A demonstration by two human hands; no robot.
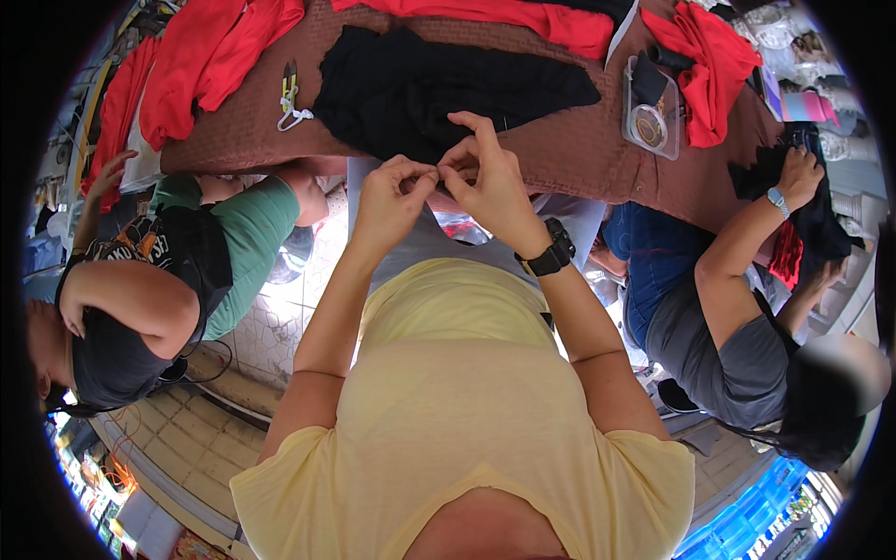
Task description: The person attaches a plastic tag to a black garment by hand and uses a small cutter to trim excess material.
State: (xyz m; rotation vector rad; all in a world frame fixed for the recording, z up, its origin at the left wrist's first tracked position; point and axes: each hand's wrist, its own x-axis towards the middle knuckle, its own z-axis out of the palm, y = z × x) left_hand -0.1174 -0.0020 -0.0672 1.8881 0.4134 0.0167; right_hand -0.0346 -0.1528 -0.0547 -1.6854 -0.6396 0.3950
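My left hand [394, 198] and my right hand [487, 187] meet at their fingertips by the near edge of the table. Both are closed in a pinch; whatever lies between the fingertips is too small to make out. The right index finger is raised. A black garment [457, 86] lies spread on the table just beyond my hands, and its near edge reaches close to my fingers. Whether the fingers hold its cloth, I cannot tell.
Yellow-handled snips [290, 89] with a white cord lie at left on the brown tablecloth [243, 126]. A clear plastic box [651, 119] stands at right. Red garments [210, 61] lie around. A person [159, 271] sits at left; another [719, 289] handles dark cloth at right.
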